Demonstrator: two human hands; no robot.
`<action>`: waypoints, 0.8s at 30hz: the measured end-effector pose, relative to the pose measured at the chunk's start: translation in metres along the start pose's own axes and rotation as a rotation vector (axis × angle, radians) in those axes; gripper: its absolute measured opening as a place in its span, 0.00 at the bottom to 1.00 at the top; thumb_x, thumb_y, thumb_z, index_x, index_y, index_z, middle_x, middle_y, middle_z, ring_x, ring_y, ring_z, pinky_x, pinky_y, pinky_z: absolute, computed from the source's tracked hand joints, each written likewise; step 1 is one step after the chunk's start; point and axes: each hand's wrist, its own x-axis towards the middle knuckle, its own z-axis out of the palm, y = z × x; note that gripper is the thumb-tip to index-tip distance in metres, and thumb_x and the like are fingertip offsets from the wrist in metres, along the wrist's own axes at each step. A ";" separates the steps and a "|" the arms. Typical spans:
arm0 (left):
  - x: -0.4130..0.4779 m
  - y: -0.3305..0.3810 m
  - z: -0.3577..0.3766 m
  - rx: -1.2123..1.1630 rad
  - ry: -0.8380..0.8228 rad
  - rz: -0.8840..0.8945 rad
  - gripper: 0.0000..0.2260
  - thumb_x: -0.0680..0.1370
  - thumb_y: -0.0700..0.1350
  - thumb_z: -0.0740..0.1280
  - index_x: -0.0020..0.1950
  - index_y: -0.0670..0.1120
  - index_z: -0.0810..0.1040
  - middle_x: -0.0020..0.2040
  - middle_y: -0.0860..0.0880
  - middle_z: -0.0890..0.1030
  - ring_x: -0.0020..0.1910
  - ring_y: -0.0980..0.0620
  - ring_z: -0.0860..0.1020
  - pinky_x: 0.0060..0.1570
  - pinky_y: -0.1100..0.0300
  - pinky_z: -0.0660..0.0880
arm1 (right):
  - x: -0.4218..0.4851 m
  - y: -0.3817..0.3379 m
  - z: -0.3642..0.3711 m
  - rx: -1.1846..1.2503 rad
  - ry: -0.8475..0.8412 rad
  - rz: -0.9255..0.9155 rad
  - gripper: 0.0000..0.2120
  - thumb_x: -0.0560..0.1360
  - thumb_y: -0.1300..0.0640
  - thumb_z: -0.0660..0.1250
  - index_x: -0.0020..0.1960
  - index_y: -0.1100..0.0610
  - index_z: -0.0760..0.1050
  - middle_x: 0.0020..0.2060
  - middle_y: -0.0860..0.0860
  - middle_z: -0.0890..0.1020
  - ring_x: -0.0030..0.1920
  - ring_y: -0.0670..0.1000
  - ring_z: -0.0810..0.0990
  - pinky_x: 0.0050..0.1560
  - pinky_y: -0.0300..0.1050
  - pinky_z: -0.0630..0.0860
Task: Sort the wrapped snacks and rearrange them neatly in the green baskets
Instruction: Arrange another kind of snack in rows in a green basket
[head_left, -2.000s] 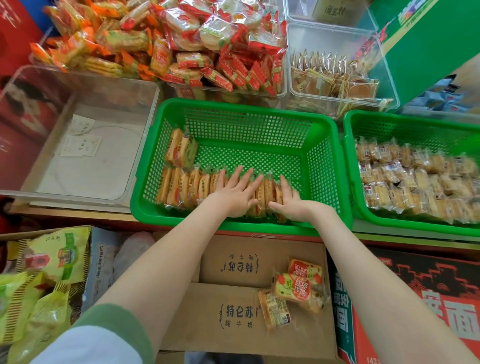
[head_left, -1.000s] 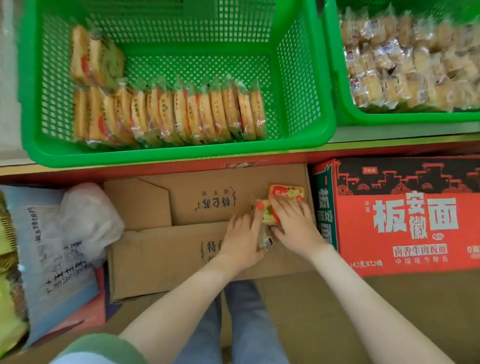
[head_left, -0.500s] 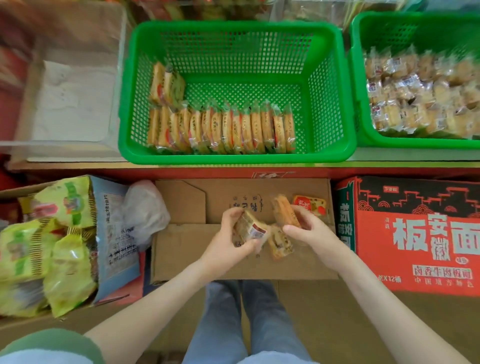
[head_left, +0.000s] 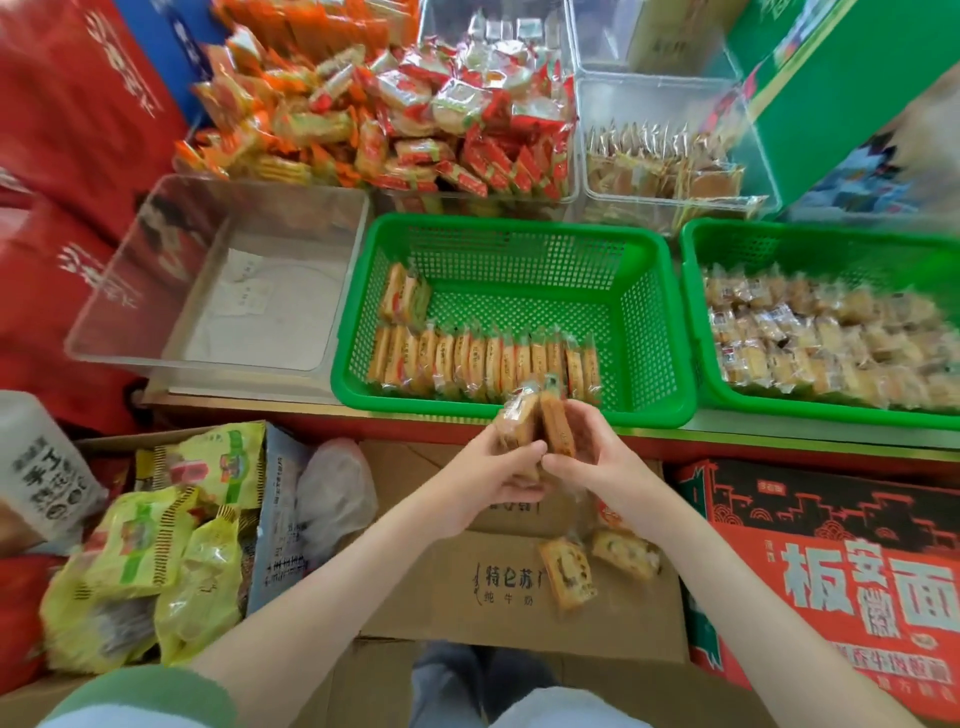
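A green basket (head_left: 670, 332) stands on the shelf in front of me, with a row of wrapped snacks (head_left: 483, 358) on edge along its near wall and a few more at its left. My left hand (head_left: 493, 478) grips one wrapped snack (head_left: 517, 418). Pressed against that one is a second wrapped snack (head_left: 556, 426), gripped by my right hand (head_left: 597, 457). Both hands hover just in front of the basket's near rim. Two loose snacks (head_left: 569, 574) lie on the cardboard box (head_left: 467, 597) below. A second green basket (head_left: 696, 312) to the right holds several pale wrapped snacks (head_left: 831, 338).
An empty clear bin (head_left: 218, 280) stands left of the basket. Clear bins of red and orange packets (head_left: 405, 114) and thin packets (head_left: 665, 161) stand behind. A red carton (head_left: 831, 571) is at lower right, yellow bags (head_left: 156, 545) at lower left.
My hands left the basket, dropped to the cardboard box, picked up wrapped snacks there and have risen with them to the basket's near rim. The view tilted back up.
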 end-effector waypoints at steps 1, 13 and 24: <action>0.001 0.003 -0.001 0.023 0.021 0.015 0.15 0.79 0.48 0.66 0.65 0.51 0.71 0.61 0.40 0.78 0.57 0.40 0.79 0.54 0.51 0.79 | 0.003 -0.003 -0.001 0.039 -0.037 0.024 0.35 0.69 0.37 0.70 0.71 0.41 0.60 0.64 0.40 0.72 0.65 0.44 0.72 0.66 0.50 0.69; 0.024 -0.014 -0.023 0.450 0.141 -0.200 0.24 0.77 0.59 0.65 0.68 0.49 0.66 0.61 0.50 0.76 0.51 0.50 0.81 0.49 0.55 0.81 | 0.034 -0.018 -0.068 0.278 0.390 0.040 0.16 0.77 0.60 0.67 0.63 0.62 0.71 0.53 0.55 0.81 0.53 0.55 0.81 0.51 0.49 0.79; 0.062 -0.151 -0.055 1.640 0.242 -0.392 0.31 0.76 0.62 0.65 0.69 0.43 0.62 0.64 0.44 0.69 0.59 0.47 0.72 0.45 0.57 0.74 | 0.114 0.013 -0.076 -0.824 0.201 0.416 0.26 0.84 0.49 0.49 0.77 0.62 0.55 0.75 0.59 0.62 0.72 0.58 0.63 0.69 0.51 0.62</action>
